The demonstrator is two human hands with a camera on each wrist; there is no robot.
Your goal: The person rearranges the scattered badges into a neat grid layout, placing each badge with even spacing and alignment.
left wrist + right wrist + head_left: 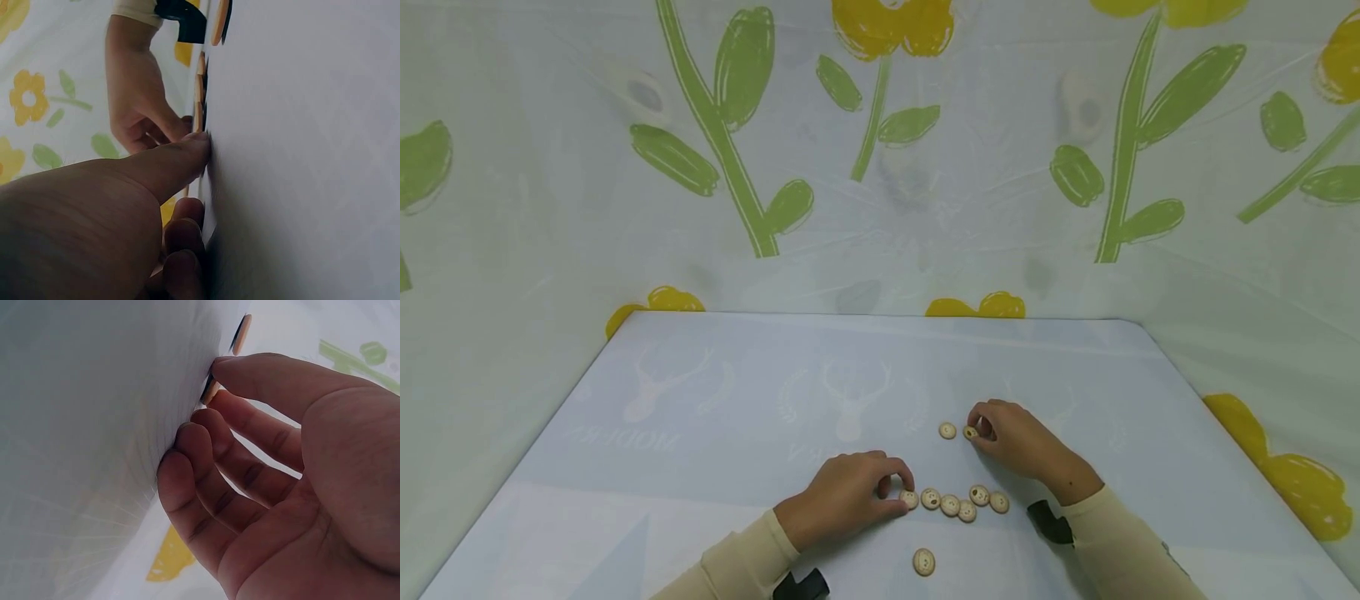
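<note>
Wooden disc (970, 433) pinched in right hand (1022, 442); second disc (910, 500) pinched in left hand (850, 493), disc row (950, 506) at three o'clock.

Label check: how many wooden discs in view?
9: two discs farthest, one in the right fingers; six in an uneven row, leftmost in left fingers; one nearest. Some may be hidden.

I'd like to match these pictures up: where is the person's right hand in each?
Head: right hand, lower half, right of centre.
Left wrist: right hand, upper left.
Right wrist: right hand, large, lower right.
Shared landmark: pale tabletop, lower half in head view, right side in left wrist, left side in right wrist.
</note>
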